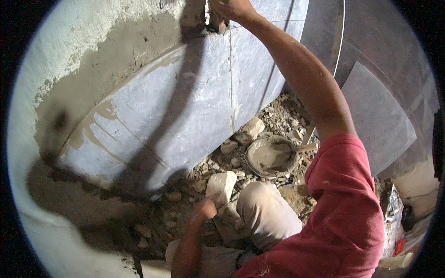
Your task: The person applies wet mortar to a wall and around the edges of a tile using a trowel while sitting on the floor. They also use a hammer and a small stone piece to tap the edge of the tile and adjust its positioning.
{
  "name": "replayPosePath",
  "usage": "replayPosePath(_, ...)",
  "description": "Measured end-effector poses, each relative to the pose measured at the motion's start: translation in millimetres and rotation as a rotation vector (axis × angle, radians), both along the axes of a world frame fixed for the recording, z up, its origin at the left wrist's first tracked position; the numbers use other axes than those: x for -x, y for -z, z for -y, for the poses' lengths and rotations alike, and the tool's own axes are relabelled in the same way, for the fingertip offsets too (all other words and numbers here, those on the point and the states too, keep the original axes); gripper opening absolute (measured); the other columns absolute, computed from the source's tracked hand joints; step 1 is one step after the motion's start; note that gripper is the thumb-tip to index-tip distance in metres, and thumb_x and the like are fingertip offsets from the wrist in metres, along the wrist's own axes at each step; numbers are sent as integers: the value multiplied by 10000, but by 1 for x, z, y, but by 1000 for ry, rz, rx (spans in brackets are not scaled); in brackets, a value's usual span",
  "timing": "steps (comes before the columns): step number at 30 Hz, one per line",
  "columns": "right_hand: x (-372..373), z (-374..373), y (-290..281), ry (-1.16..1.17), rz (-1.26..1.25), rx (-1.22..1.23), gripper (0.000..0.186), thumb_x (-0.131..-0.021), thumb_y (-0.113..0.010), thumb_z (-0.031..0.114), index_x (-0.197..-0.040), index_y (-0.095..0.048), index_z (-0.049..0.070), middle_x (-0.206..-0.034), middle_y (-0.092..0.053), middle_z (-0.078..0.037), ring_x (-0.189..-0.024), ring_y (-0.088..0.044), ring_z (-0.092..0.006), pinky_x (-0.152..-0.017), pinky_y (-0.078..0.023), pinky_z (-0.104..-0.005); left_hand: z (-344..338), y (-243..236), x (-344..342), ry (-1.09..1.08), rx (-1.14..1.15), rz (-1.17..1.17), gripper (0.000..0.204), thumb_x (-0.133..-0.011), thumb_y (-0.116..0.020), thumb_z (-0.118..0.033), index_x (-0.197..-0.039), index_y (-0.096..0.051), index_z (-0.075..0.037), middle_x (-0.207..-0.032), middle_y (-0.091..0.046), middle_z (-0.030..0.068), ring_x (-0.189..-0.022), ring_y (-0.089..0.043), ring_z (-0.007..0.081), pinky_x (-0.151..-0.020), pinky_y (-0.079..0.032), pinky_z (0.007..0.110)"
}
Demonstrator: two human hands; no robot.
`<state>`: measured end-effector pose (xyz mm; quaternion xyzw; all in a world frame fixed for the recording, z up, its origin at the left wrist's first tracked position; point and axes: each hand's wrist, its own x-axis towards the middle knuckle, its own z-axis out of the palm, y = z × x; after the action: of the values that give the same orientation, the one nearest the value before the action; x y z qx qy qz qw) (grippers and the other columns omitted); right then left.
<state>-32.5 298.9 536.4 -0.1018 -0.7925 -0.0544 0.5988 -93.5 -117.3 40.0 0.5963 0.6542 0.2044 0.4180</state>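
Note:
My left hand [206, 208] is low in front of me, closed against the lower left side of a pale, rough stone block [221, 185], just beside my bent knee. My right arm stretches far up, and my right hand [235, 9] is at the top edge of the view, above a gap along the upper edge of a grey panel [194, 102]. Its fingers are bent and partly cut off by the frame. Just below it a reddish-brown piece [218, 24] sits in the gap. What the right hand grips, if anything, is hidden.
A round pan [252, 160] of wet grey mortar, with a tool's wooden handle [307, 148] at its rim, stands on rubble [280, 116]. Wet mortar [134, 41] covers part of the pale wall. Another grey slab [378, 116] leans at the right, near a plastic bag [392, 217].

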Motion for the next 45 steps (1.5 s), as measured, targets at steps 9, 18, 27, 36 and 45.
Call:
replayPosePath(9,-2,16,2,-156,-82,-44,368,-910,-525,207,-1221,-440,30,-827,-647,-222,-827,-654,-405,-722,-517,-438,1,17,7,-99,83,196,791,-771,-728,-265,-1438,-381,-22,-1295,-568,233,-1120,-601,271,-943,-460,352)
replayPosePath(18,-168,129,173,-23,-161,463,279,-854,-663,236,-832,-590,-32,-732,-610,-172,-648,-575,-273,-638,-462,-397,3,-8,25,415,-201,-189,515,-898,-588,-164,-1376,-463,-16,-1401,-490,178,-1262,-499,340,-1030,-418,403)
replayPosePath(27,-476,257,508,861,304,1254,313,-829,-642,203,-1028,-541,-16,-801,-562,-159,-723,-535,-297,-674,-436,-414,-19,-71,11,-183,-138,-102,384,-982,-488,-226,-1301,-538,-18,-1323,-551,202,-1212,-538,361,-1022,-423,420)
replayPosePath(36,-604,290,646,1027,220,1632,349,-878,-589,254,-1064,-590,-42,-939,-650,-247,-839,-616,-392,-758,-470,-449,-208,-278,4,-253,-1047,-735,363,-942,-538,-168,-1273,-569,-19,-1224,-597,166,-1141,-556,314,-991,-418,413)
replayPosePath(45,-581,293,628,940,53,1600,430,-889,-574,324,-1111,-596,-43,-962,-667,-223,-874,-629,-359,-794,-468,-429,-321,-377,17,-228,-1116,-1786,520,-859,-652,-301,-1362,-522,-275,-1204,-534,24,-1021,-515,252,-821,-425,404)
